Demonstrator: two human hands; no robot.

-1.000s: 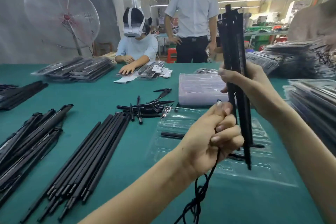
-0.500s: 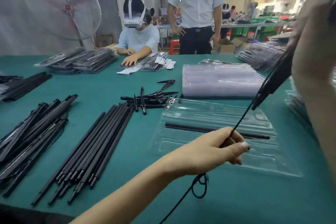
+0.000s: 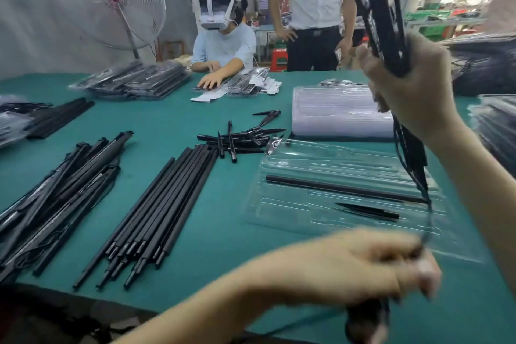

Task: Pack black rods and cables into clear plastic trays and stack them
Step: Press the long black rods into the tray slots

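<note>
Rod bundle: black rod bundle [image 3: 384, 11] held above the far right end of the clear tray [image 3: 279, 204], long axis near upright, top tilted slightly left.
Cable: thin cable [image 3: 410, 176] hangs from the bundle down to the left hand.
Right hand: right hand [image 3: 410, 92] grips the bundle's lower part.
Left hand: left hand [image 3: 363, 265], just in front of the tray, blurred, seems to pinch the cable.
Progress: tray holds one long rod [image 3: 343, 188] lying lengthwise and a short spike [image 3: 368, 211]; bundle not yet in, stacking left.
Supply: loose rods [image 3: 156, 212] left of the tray; empty tray stack [image 3: 340, 117] behind it.
</note>
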